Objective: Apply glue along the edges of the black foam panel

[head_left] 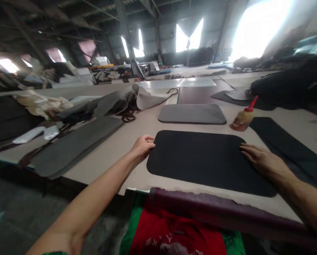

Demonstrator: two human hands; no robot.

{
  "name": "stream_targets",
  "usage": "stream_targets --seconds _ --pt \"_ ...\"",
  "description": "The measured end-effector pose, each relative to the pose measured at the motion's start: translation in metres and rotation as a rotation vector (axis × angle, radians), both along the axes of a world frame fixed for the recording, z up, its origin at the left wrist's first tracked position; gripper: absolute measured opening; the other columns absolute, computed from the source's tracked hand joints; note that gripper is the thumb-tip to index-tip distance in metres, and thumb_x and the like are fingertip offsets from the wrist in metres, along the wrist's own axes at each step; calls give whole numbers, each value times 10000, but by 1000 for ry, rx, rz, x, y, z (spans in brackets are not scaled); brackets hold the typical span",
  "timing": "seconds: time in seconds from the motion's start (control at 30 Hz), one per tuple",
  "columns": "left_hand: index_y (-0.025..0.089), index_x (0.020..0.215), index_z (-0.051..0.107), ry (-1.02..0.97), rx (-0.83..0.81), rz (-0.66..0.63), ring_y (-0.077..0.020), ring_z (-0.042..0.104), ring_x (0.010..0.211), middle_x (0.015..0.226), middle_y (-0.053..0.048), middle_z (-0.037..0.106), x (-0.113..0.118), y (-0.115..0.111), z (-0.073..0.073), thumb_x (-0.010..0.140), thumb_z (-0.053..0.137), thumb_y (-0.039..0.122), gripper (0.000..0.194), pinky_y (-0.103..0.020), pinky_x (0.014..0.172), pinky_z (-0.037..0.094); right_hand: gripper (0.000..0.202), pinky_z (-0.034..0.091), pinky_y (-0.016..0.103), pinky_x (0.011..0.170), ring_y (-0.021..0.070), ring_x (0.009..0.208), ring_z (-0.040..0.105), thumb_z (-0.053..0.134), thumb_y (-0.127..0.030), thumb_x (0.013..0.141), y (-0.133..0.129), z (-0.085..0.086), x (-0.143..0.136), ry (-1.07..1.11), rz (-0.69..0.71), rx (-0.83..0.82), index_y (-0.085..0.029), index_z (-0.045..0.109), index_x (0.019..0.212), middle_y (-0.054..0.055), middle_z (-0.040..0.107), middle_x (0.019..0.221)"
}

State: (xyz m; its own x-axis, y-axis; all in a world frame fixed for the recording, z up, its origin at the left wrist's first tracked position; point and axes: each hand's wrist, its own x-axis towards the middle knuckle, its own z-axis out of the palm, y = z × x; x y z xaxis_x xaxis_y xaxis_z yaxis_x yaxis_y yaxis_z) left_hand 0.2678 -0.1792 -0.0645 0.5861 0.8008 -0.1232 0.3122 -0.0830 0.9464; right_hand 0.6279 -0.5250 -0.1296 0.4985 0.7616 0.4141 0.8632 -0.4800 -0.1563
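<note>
Black panel [201, 161]: a flat, dark sheet with rounded corners, lying near the front edge of the bench [116, 152], just behind the purple roll [214, 209] that runs along that edge.
Left hand [143, 145]: at the panel's upper left corner, fingers curled together and pinching the rim, thumb on top.
Right hand [262, 159]: laid flat on the panel's right end, fingers straight, slightly apart, palm down; it grips nothing.
Step in hand: judged to be squaring or smoothing the panel on the bench surface.
Doing it well: the flat hand should pin one end while the pinching hand tugs lightly, so the sheet slides without creasing; both should press evenly and keep the corner from folding under.
Long axis: runs left to right, roughly parallel to the front edge of the bench, dipping a little toward the right.
Facing: flat, broad face up; no marked front or back can be told.
Nearby: a grey panel [192, 114] lies behind it, apart; a glue bottle [244, 117] with a red nozzle lies tilted past the far right corner, not touching.
</note>
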Motion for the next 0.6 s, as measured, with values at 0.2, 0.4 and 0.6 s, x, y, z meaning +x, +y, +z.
stream_targets --seconds 0.2,0.4,0.6 --pt "93 1123 562 157 114 -83 -95 499 530 702 29 544 0 7 0 799 671 27 348 -192 492 393 500 527 386 996 275 1195 629 381 -479 936 -3 -3 5 6 55 -34 -212 693 1220 105 630 1364" --pt "105 1125 586 348 336 -144 -122 530 581 719 22 572 4 17 -3 757 683 1 395 -228 563 433 462 532 386 1004 264 1184 636 405 -464 925 -2 -4 3 7 60 -12 -223 697 1191 99 653 1327" --pt "106 1116 621 452 686 -130 -269 623 878 921 -84 633 0 5 8 704 731 68 428 -364 778 490 499 547 388 964 265 1186 632 369 -508 964 -3 0 -5 -34 -10 -3 -227 693 1218 73 639 1353"
